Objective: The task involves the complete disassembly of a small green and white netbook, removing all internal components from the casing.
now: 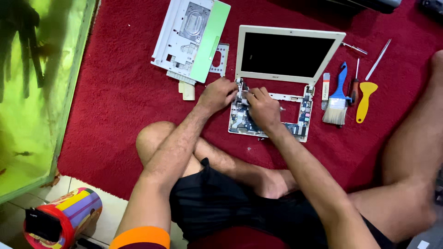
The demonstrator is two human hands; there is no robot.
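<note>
A small white laptop (286, 55) lies open on the red carpet, its dark screen tilted back and its base stripped to the circuit board (302, 121). My left hand (218, 93) rests at the base's upper left corner by the hinge. My right hand (264, 108) sits over the middle of the board, fingers pinched close together on a small part or tool that I cannot make out. The two hands nearly touch. The removed white keyboard cover (184, 39) with a green panel lies upside down to the upper left.
Right of the laptop lie a blue-handled paintbrush (338, 94), a screwdriver (354, 85), a yellow pry tool (365, 99), tweezers (378, 59) and a small white tube (326, 85). A green fish tank (32, 87) stands at the left. A striped colourful cylinder (64, 221) sits on the tiles.
</note>
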